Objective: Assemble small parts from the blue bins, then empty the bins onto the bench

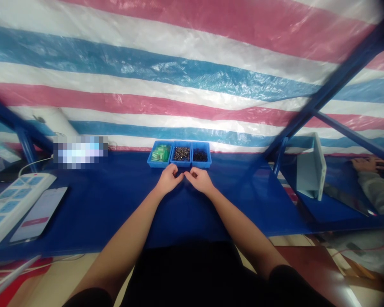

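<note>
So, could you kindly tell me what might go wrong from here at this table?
The left hand and right hand rest just in front of three blue plastic bins; a careless move could knock them. The bins stand side by side, so the small dark parts might get mixed with the black parts next to them. They sit near the far edge of the blue table, so a shove could tip them.

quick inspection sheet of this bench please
surface: blue bench cover
job's things: three blue plastic bins in a row, holding green pieces in the left bin and small dark parts in the other two
clutter: white power strip and smartphone at left, pale blue folded board at right
hands: left hand and right hand curled before the bins, holding nothing visible
cables: thin white cable by the power strip
surroundings: striped tarp, blue steel frame, another person's hand at right
</note>
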A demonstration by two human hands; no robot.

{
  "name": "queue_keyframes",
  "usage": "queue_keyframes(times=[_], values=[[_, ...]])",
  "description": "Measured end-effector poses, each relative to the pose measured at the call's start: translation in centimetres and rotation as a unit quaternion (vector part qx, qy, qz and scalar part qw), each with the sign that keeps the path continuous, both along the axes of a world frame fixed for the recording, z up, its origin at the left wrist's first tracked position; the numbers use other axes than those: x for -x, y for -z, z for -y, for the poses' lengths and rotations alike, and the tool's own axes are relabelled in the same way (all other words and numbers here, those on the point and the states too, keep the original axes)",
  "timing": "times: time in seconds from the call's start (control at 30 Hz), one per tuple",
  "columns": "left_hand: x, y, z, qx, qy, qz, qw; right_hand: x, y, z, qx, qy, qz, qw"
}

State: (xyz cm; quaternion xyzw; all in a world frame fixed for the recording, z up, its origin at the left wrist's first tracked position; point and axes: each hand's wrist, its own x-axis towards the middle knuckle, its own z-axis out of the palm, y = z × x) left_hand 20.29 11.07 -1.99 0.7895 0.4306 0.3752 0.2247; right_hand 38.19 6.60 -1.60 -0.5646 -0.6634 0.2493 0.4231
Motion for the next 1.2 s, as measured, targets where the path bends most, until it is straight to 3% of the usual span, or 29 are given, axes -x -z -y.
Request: queue_keyframes(times=[0.47, 0.67, 0.87, 1.07, 1.2], values=[[-1.4, -0.1, 1.3, -0.086, 0.062, -0.009, 0.994, -0.4, -0.6, -0.2, -0.01, -0.019, -0.086, 0.996], [-1.9, 0.2, 1.7, -0.104, 0.031, 0.012, 0.994, -0.5, -0.1, -0.2, -0.017, -0.023, -0.1, 0.995], [-0.7, -0.1, 1.6, -0.076, -0.009, 0.059, 0.995, -0.4, -0.7, 0.2, -0.069, -0.045, -0.102, 0.991], [-0.5, -2.0, 2.1, -0.071, 0.091, 0.148, 0.982, -0.2, -1.1, 0.4, -0.078, -0.138, -0.142, 0.977], [-0.8, -2.4, 2.2, -0.081, 0.139, 0.159, 0.974, -0.4, -1.2, 0.6, -0.05, -0.183, -0.154, 0.97]])
